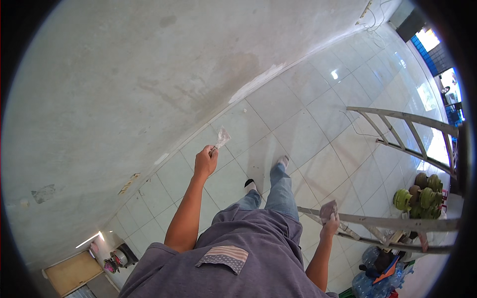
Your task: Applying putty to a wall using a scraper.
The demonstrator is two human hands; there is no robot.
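My left hand [206, 161] is closed on the handle of a putty knife [223, 137], whose blade is smeared with whitish filler and points away from me over the floor beside the wall. On the right, my right hand [330, 224] grips a second flat scraper blade [328, 209] with dull, brownish-grey residue; its handle is hidden in the hand. The plastered wall [156, 74] fills the upper left, with damp-looking darker patches and a strip of white filler [257, 82] low along its base. Neither tool touches the wall.
A metal ladder [406, 116] stands at the right, its lower part close to my right hand. Green gas cylinders [402, 200] and plastic water bottles [367, 285] are beyond it. Pale tiles [298, 130] cover the floor. Loose cables [372, 26] hang by the far wall.
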